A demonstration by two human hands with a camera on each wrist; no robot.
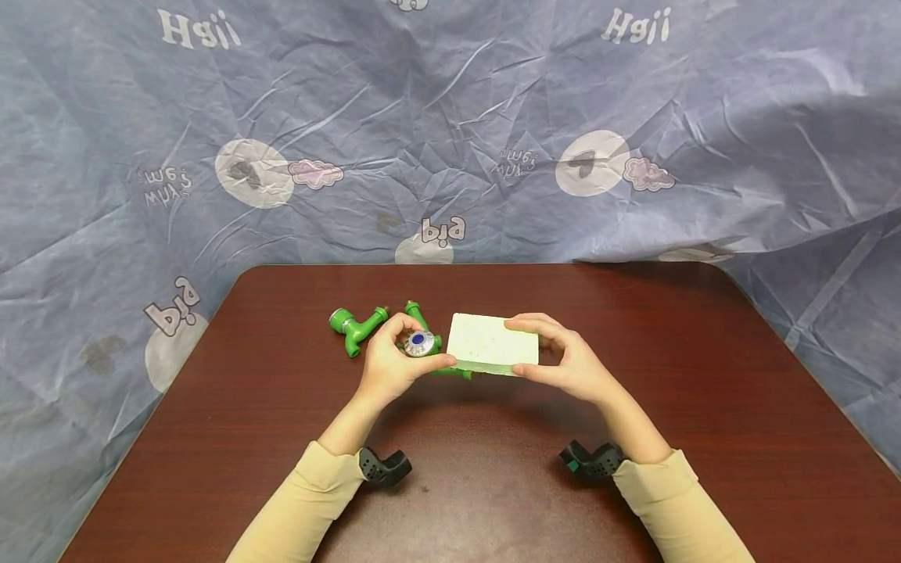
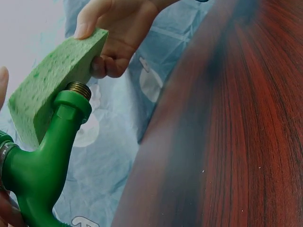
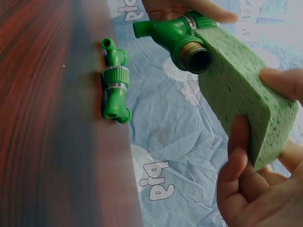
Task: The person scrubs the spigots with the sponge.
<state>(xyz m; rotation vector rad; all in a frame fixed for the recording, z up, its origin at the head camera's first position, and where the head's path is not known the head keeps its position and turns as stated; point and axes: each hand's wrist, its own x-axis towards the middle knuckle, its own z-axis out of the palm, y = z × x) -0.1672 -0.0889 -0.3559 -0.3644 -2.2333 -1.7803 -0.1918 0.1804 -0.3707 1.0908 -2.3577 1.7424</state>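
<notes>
My left hand (image 1: 390,361) holds a green faucet (image 2: 47,161) by its ribbed handle end. The faucet's brass threaded outlet (image 3: 194,56) is bare, and its round silver knob (image 1: 418,344) with a blue centre faces up in the head view. My right hand (image 1: 570,361) grips a pale green rectangular sponge (image 1: 493,342) between thumb and fingers at its right end. The sponge is tilted up beside the faucet, its far end right at the faucet body in both wrist views. My left thumb reaches to the sponge's left edge in the head view.
Another green faucet (image 1: 357,332) lies on the dark red wooden table (image 1: 633,328), left of my left hand. More green faucet parts (image 3: 116,101) lie near it. A blue patterned cloth (image 1: 450,125) hangs behind the table. Black wrist bands (image 1: 385,467) sit on both wrists.
</notes>
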